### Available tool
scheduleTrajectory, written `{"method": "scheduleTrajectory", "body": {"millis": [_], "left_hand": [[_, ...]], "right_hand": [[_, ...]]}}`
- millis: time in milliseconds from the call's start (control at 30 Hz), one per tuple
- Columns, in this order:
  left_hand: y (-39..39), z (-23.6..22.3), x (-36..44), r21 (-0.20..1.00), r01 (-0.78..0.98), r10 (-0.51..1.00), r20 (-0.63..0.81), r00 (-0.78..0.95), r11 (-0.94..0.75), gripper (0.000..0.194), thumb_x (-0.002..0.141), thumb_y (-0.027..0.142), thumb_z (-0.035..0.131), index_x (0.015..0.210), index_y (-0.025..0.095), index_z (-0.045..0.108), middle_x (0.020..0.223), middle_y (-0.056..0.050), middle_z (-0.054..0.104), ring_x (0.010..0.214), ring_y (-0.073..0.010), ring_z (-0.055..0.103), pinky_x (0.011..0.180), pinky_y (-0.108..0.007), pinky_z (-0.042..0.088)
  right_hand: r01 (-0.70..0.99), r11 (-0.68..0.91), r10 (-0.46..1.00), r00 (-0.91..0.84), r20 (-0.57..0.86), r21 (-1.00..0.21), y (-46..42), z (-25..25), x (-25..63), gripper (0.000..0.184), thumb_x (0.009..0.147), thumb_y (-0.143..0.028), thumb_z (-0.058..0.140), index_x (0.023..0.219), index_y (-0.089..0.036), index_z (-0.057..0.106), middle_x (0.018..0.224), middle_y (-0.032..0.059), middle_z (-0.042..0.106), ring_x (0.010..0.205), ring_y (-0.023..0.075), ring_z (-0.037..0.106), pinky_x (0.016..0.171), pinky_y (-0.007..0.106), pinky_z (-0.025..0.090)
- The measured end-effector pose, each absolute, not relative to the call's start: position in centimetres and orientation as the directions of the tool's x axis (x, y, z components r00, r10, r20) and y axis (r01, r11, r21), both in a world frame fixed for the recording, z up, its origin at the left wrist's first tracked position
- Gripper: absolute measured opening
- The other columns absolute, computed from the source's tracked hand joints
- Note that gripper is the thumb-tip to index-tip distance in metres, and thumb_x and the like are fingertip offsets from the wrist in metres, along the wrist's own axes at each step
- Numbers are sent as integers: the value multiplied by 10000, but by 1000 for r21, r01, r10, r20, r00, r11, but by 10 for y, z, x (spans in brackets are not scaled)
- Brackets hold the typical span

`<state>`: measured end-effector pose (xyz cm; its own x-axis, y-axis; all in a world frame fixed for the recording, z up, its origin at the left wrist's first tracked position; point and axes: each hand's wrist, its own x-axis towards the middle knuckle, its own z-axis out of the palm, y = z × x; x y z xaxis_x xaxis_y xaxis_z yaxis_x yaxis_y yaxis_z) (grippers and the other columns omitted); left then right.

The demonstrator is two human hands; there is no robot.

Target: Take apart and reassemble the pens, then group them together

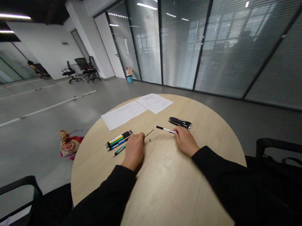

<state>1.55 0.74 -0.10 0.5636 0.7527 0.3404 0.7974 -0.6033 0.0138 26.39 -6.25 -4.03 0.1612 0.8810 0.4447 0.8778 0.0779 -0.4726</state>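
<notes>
My left hand (134,148) rests on the round wooden table (160,180), fingers closed on a thin dark pen refill (149,133) that points right. My right hand (184,140) is closed on the end of a white pen barrel with a black tip (164,128), which points left toward the refill. A tiny grey part (150,139) lies between the hands. Several coloured pens (119,140) lie just left of my left hand. A bundle of black pens (180,122) lies beyond my right hand.
Two printed sheets of paper (138,109) lie at the table's far edge. Black chairs stand at the near left (15,193) and right (283,149). A red and white bag (69,144) sits on the floor to the left. Glass walls with blinds stand behind.
</notes>
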Motion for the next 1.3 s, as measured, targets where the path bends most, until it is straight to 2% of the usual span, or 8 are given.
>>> {"method": "scheduleTrajectory", "body": {"millis": [400, 667, 767, 900, 967, 1300], "left_hand": [[11, -3, 12, -7, 816, 757, 371, 539, -578, 182, 966, 148, 411, 906, 186, 579, 846, -109, 659, 804, -278, 572, 716, -372, 379], [10, -2, 13, 23, 785, 735, 372, 568, -618, 195, 945, 118, 415, 910, 193, 592, 847, -107, 627, 796, -273, 566, 707, -361, 386], [11, -3, 12, 108, 772, 744, 380, 550, -626, 196, 924, 102, 424, 939, 192, 597, 888, -108, 628, 825, -269, 567, 735, -368, 417], [15, -7, 12, 353, 671, 751, 422, 508, -652, 165, 929, 137, 419, 954, 191, 573, 939, -98, 640, 887, -249, 585, 825, -379, 471], [16, -9, 11, 424, 632, 757, 442, 481, -649, 156, 936, 159, 409, 950, 186, 561, 940, -97, 639, 896, -244, 588, 843, -386, 482], [19, -8, 10, 477, 618, 771, 498, 396, -625, 156, 952, 207, 396, 938, 195, 551, 947, -90, 629, 922, -245, 581, 877, -409, 481]], "right_hand": [[873, 85, 875, 165, 454, -481, -63, -37, 264, 138, 964, -128, 447, 973, -185, 572, 970, 86, 638, 950, 237, 560, 859, 336, 426], [871, 80, 881, 166, 444, -484, -63, -37, 264, 152, 957, -121, 446, 976, -191, 580, 979, 93, 638, 959, 248, 551, 882, 352, 427], [874, 76, 877, 170, 450, -479, -63, -38, 266, 155, 958, -120, 444, 981, -190, 581, 987, 98, 633, 967, 254, 549, 890, 357, 423], [872, 79, 877, 170, 450, -482, -62, -39, 268, 164, 956, -113, 438, 987, -189, 580, 993, 95, 628, 975, 252, 544, 896, 357, 421], [870, 86, 873, 169, 458, -485, -62, -39, 269, 165, 956, -113, 438, 986, -190, 580, 995, 92, 628, 977, 251, 541, 897, 355, 420], [863, 144, 870, 122, 478, -483, -62, -38, 270, 171, 949, -109, 436, 971, -196, 582, 992, 86, 628, 960, 252, 536, 886, 362, 424]]}}
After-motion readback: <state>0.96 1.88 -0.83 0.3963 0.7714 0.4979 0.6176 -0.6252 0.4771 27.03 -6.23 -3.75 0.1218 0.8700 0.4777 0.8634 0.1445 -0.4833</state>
